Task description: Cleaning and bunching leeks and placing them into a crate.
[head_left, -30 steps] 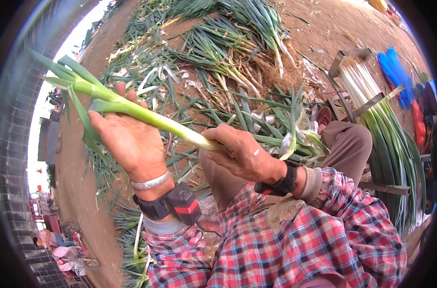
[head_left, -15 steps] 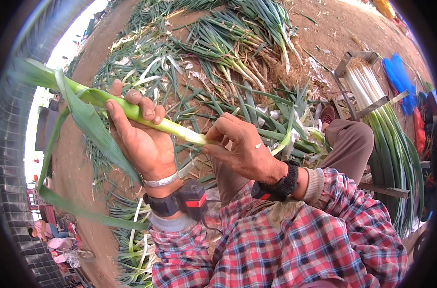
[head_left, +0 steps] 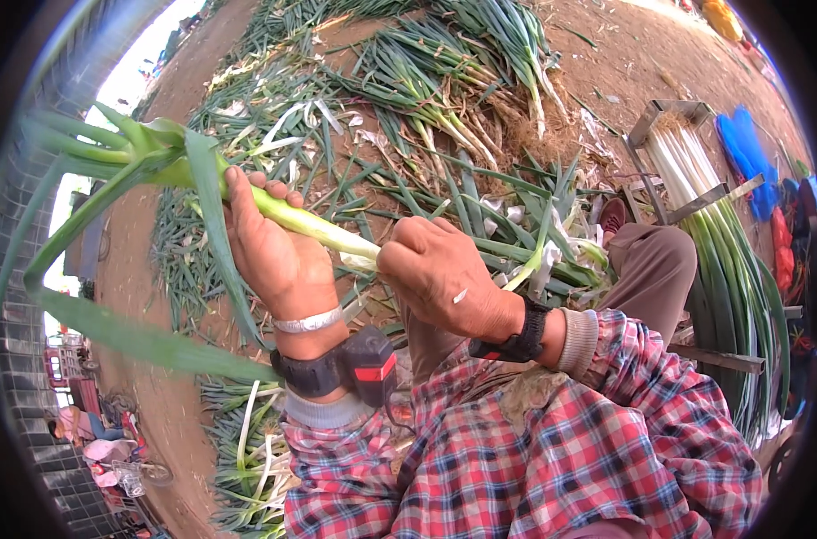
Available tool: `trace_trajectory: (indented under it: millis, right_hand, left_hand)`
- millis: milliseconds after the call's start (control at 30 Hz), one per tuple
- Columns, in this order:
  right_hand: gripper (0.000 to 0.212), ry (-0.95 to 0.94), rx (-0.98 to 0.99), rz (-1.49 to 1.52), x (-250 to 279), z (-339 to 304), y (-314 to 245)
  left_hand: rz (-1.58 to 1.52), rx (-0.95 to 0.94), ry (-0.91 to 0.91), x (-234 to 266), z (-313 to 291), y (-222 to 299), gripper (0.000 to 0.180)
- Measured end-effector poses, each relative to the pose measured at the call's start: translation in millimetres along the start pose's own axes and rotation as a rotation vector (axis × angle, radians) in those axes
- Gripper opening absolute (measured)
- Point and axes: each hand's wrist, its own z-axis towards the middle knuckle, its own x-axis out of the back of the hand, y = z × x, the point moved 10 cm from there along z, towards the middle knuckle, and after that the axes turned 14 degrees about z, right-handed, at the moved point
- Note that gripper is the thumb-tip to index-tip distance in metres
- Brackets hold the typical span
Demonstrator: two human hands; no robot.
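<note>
A long green leek (head_left: 296, 218) lies slantwise across my two hands, its leafy top spread at the left and its pale lower end at the right. My left hand (head_left: 283, 256) is wrapped round the stalk below the leaves, palm up. Closed at the pale end, my right hand (head_left: 449, 274) grips it and hides the tip. One long leaf bends down and back toward my left wrist. A small white scrap sticks to the back of my right hand.
Leeks with roots (head_left: 444, 117) lie in a heap ahead, amid trimmed leaves (head_left: 247, 148) on the soil. At the right, a metal rack (head_left: 687, 202) holds a bundle of cleaned leeks (head_left: 727, 260), beside blue plastic (head_left: 748, 162). More leeks (head_left: 247, 449) lie at lower left.
The leek has turned, so its top leaves now fan out at the left. My right hand has rolled over with its knuckles up, and my left fingers have closed further round the stalk.
</note>
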Motion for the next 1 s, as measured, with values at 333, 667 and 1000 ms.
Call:
trace_trajectory:
  millis: [333, 667, 1000]
  right_hand:
    - [0.015, 0.138, 0.154, 0.278, 26, 8, -22]
    - [0.017, -0.289, -0.311, 0.468, 86, -86, 13]
    - [0.019, -0.207, -1.189, -0.065, 216, -240, 83]
  left_hand:
    - [-0.112, 0.085, -0.191, -17, 1, -21, 0.035]
    - [-0.223, 0.057, -0.043, 74, 91, -10, 0.03]
    - [-0.26, 0.1, 0.036, 178, 149, 18, 0.034]
